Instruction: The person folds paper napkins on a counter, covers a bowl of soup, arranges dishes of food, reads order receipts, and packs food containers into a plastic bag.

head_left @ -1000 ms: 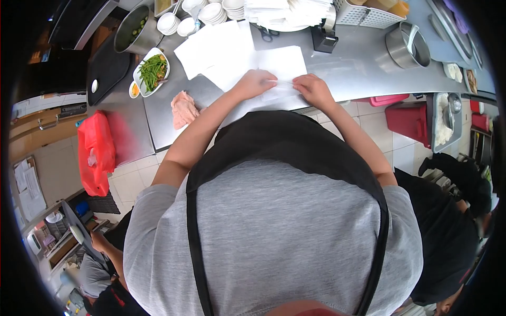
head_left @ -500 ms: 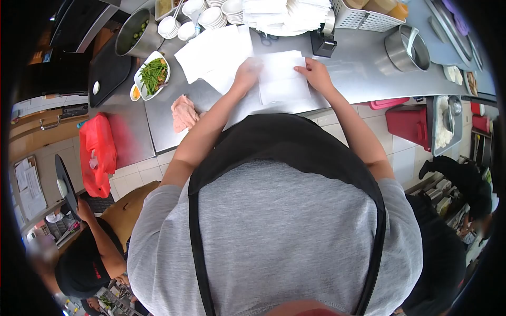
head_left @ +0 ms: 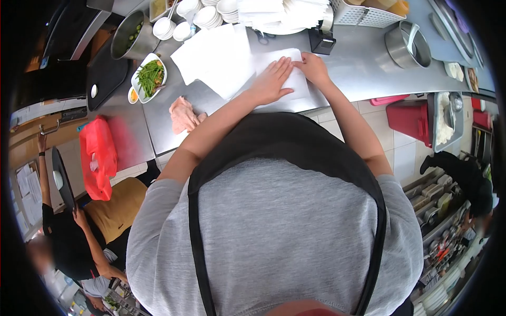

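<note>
A white paper sheet (head_left: 298,89), seemingly folded, lies on the steel counter in front of me. My left hand (head_left: 270,83) rests flat across it, fingers stretched out and thumb apart. At the sheet's upper right edge is my right hand (head_left: 312,68), its thumb and fingers closed on the paper there. Just left of my left hand are more loose white sheets (head_left: 213,58), overlapping one another. A crumpled pink cloth (head_left: 183,115) lies near the counter's front edge, beside my left forearm.
Beyond the sheets stand stacked white bowls (head_left: 206,18), a paper stack (head_left: 282,16) and a black tape dispenser (head_left: 322,42). A dish of green beans (head_left: 151,78) sits left, a steel pot (head_left: 407,46) right. Behind left, a person carries a black tray (head_left: 63,179).
My left hand has moved right from the sheet's left edge and now lies flat on it. My right hand stays at the right edge. The person at left has raised an arm.
</note>
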`<state>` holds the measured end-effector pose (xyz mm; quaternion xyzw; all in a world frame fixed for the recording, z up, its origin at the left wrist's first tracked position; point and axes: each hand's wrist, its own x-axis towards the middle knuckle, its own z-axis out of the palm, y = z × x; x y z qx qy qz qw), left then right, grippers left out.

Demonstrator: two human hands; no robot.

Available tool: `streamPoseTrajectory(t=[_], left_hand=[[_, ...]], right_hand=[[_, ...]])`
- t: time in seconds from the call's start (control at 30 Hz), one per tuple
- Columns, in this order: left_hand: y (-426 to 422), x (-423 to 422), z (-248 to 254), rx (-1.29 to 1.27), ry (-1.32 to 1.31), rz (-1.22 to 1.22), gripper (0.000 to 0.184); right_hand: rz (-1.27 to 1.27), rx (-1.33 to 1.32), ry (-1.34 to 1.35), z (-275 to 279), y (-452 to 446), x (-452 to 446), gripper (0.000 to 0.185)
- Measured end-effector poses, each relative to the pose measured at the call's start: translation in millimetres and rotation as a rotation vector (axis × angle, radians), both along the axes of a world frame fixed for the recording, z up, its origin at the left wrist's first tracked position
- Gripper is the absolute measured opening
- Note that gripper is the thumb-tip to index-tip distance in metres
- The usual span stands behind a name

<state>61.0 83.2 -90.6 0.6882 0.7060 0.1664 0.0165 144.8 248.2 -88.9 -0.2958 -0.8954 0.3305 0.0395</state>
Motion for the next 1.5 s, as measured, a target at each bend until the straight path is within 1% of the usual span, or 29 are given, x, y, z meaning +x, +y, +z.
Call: streamPoseTrajectory(t=[0.07, 0.1, 0.17, 0.23, 0.3, 0.37, 0.4, 0.43, 0.47, 0.53, 0.57, 0.6, 0.67, 0.8, 0.87, 1.0, 1.07, 1.17, 1.2, 1.27, 1.3, 1.33, 1.37, 1.4, 1.47, 1.5], left_hand=[[-2.7, -1.3, -7.0, 0.003, -0.014, 0.005, 0.063], [-3.7, 1.4, -2.0, 0.000, -0.020, 0.002, 0.063], [-5.4, 4.6, 9.8, -0.116, 0.095, 0.023, 0.058], [-5.9, 6.7, 12.5, -0.129, 0.110, 0.037, 0.055], [-6.1, 7.8, 13.4, -0.140, 0.122, 0.054, 0.052], [-4.0, 5.6, 15.0, -0.194, 0.109, 0.056, 0.056], [-1.0, 1.6, 15.4, -0.192, 0.109, 0.055, 0.056], [1.8, -3.7, 15.8, -0.105, 0.049, 0.058, 0.057], [2.8, -8.0, 15.9, -0.018, -0.012, 0.063, 0.059], [-1.6, -15.6, 8.1, -0.042, 0.011, 0.049, 0.060], [-2.7, -17.6, 4.5, -0.065, 0.036, 0.032, 0.061], [-2.2, -17.5, 5.4, -0.065, 0.036, 0.032, 0.061], [-3.1, -16.4, 7.0, -0.045, 0.026, 0.032, 0.059], [-3.0, -19.9, 2.4, -0.031, 0.000, 0.028, 0.057], [-5.7, -21.0, 5.6, 0.043, -0.063, -0.001, 0.052], [-4.4, -19.9, -1.0, -0.006, -0.026, 0.041, 0.051], [-3.4, -19.5, -5.0, 0.026, -0.022, 0.056, 0.054], [-6.0, -15.4, 4.9, 0.026, -0.078, 0.057, 0.055], [-5.3, -15.0, 3.9, 0.030, -0.070, 0.068, 0.055], [-0.6, -16.5, -3.1, -0.088, 0.097, 0.028, 0.052], [0.9, -16.5, -2.6, -0.154, 0.112, 0.038, 0.052], [-0.1, -17.2, -3.6, -0.156, 0.098, 0.042, 0.053], [-1.8, -18.2, -8.8, -0.102, 0.076, 0.035, 0.057], [-5.5, -17.0, 3.5, -0.207, 0.058, 0.034, 0.058], [-10.4, -16.0, 6.8, -0.175, 0.003, 0.038, 0.059], [-13.6, -17.0, 6.3, -0.173, 0.013, 0.064, 0.059]], right_hand=[[-0.011, -0.019, -0.001, 0.9, 0.4, 4.3, 0.031], [-0.017, -0.009, 0.043, 2.1, -0.1, 7.1, 0.029], [-0.022, 0.002, 0.088, 7.0, 1.6, 12.1, 0.027], [-0.132, -0.139, 0.155, 28.6, -1.6, 25.3, 0.023], [-0.130, -0.111, 0.174, 34.1, -2.9, 38.1, 0.021], [-0.127, -0.081, 0.195, 37.4, -5.3, 52.1, 0.018], [0.029, 0.013, 0.242, 38.5, -7.8, 60.4, 0.017], [0.183, 0.105, 0.285, 39.5, -11.8, 67.7, 0.017], [0.182, 0.103, 0.283, 40.5, -16.5, 72.5, 0.017], [0.535, 0.358, 0.459, 43.0, -25.1, 77.5, 0.020], [0.616, 0.375, 0.372, 41.2, -26.5, 80.5, 0.020], [0.615, 0.375, 0.371, 37.1, -25.1, 81.7, 0.020], [0.702, 0.404, 0.401, 27.6, -22.1, 81.9, 0.016], [0.627, 0.306, 0.422, 19.1, -19.6, 79.0, 0.011], [0.463, 0.153, 0.267, 19.6, -20.4, 77.7, 0.011], [0.397, 0.123, 0.191, 20.9, -25.2, 74.9, 0.012], [0.588, 0.406, 0.429, 25.0, -25.3, 73.3, 0.014], [0.663, 0.468, 0.387, 24.4, -22.8, 73.1, 0.014], [0.673, 0.472, 0.396, 22.7, -21.7, 72.7, 0.014], [0.684, 0.399, 0.372, 15.5, -18.7, 69.1, 0.015], [0.678, 0.399, 0.383, 12.8, -18.7, 66.5, 0.014], [0.676, 0.412, 0.407, 29.1, -22.7, 64.7, 0.012], [0.684, 0.422, 0.405, 34.7, -25.8, 61.5, 0.011], [0.691, 0.432, 0.404, 38.6, -27.1, 58.3, 0.010], [0.758, 0.421, 0.309, 34.6, -26.7, 53.3, 0.010], [0.768, 0.390, 0.305, 31.6, -25.9, 52.8, 0.012]])
